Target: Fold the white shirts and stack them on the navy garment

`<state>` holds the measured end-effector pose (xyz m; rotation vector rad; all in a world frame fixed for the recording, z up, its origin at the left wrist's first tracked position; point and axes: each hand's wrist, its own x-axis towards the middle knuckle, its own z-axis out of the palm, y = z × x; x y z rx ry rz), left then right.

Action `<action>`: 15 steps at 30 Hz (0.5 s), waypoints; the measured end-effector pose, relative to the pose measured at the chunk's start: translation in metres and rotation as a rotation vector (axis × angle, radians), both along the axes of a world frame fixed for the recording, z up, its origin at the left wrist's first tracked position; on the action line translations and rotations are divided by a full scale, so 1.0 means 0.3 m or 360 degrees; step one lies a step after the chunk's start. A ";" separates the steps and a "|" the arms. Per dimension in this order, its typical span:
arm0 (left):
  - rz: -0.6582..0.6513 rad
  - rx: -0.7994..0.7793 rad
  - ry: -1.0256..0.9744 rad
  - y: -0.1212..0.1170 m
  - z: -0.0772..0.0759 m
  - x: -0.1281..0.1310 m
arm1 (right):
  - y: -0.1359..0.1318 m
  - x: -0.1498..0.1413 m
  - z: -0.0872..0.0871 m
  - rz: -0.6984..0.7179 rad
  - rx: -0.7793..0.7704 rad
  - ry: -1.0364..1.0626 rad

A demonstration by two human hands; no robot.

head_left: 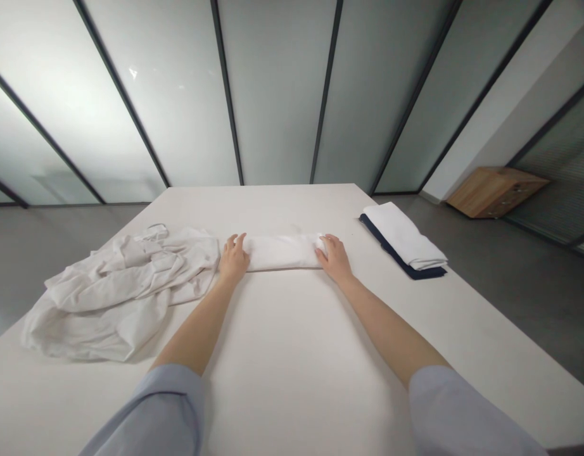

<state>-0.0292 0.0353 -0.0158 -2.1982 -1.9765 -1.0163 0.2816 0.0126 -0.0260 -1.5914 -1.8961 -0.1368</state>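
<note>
A white cloth (283, 252), folded into a long flat strip, lies across the middle of the table. At its left end, my left hand (234, 258) has its fingers bent round the edge, with the thumb on the near side. My right hand (336, 256) grips the opposite end in the same way, thumb turned inward. The cloth rests flat between both hands. Just left of my left hand spreads a crumpled heap of white fabric (130, 285), with a thin dark loop showing at its top.
On the table's right side, a folded white cloth (403, 234) lies on a folded dark navy cloth (422, 273), near the edge. The white table (292, 380) ends before frosted glass panels (277, 88). A wooden cabinet (484, 190) stands on the floor at the right.
</note>
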 end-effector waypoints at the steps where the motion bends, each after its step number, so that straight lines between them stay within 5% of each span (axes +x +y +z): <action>1: -0.0094 0.0040 -0.0017 0.008 -0.009 -0.008 | -0.004 -0.002 0.003 0.0082 0.0004 -0.0075; 6: -0.0440 -0.0090 -0.0233 0.043 -0.030 -0.053 | -0.018 -0.021 0.008 0.0244 -0.0274 -0.0288; 15: -0.0550 -0.0608 -0.1236 0.023 0.024 -0.097 | 0.004 0.016 -0.004 0.0243 -0.0308 -0.0149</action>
